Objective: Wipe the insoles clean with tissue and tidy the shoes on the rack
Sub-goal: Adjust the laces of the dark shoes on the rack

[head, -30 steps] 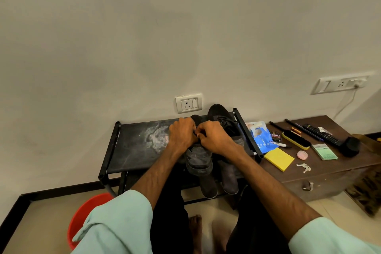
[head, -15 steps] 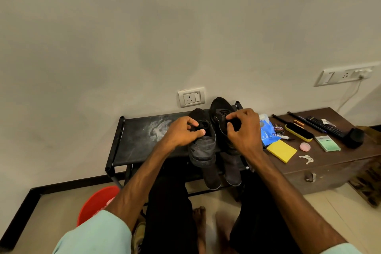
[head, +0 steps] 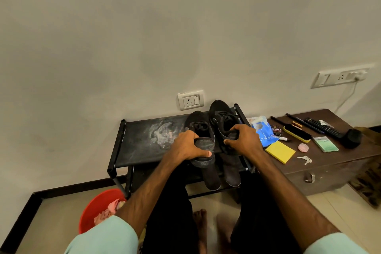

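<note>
Two black shoes stand side by side on the right part of the black rack's top shelf (head: 140, 140), toes toward the wall. My left hand (head: 186, 146) grips the heel of the left shoe (head: 199, 128), thumb across the back. Fingers of my right hand (head: 243, 139) curl round the heel collar of the right shoe (head: 221, 115). Two dark insoles (head: 212, 177) hang down over the rack's front edge below the shoes. A blue tissue pack (head: 262, 132) lies just right of the rack.
A brown chest (head: 334, 163) on the right carries a yellow pad (head: 280, 151), brush (head: 296, 133), polish tin, keys, remote and green packet. A red tub (head: 97, 208) with pink cloth sits on the floor at the left. My legs and bare feet are below the rack.
My hands parted from the left shoe's opening. The left slid back to that shoe's heel; the right went to the right shoe's heel.
</note>
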The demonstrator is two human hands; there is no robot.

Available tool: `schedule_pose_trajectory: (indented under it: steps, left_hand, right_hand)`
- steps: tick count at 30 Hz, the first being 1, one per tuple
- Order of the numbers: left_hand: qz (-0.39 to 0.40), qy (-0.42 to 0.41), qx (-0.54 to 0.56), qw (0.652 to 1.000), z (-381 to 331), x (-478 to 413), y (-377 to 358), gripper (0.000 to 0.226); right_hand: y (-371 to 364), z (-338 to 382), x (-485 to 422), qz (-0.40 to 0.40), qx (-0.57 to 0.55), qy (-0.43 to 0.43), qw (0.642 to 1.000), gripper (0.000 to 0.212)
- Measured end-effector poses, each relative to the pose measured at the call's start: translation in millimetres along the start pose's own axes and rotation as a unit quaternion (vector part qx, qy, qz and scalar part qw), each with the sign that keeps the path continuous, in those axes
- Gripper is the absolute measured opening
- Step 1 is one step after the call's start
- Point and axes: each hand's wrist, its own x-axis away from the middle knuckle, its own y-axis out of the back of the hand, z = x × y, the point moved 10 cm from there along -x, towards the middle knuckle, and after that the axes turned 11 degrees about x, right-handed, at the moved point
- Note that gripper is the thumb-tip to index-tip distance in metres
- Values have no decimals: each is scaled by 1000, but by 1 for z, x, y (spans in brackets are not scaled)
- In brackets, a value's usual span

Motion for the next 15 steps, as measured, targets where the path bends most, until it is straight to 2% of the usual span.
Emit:
schedule_pose_trajectory:
  steps: [3,8,15]
  left_hand:
    - [-12,16,9,1000,3,1,3,46]
    - [-52,17,30,998,1,10,6,41]
    - [-110,-27,68,991,-26,31,18,40]
  right_hand:
    - [1,-1,-1,12,9,-8,1000,35]
    - [6,-4,7,-12,-10,-10,1000,35]
    - [51,-2,31,-52,-68,-10,996,32]
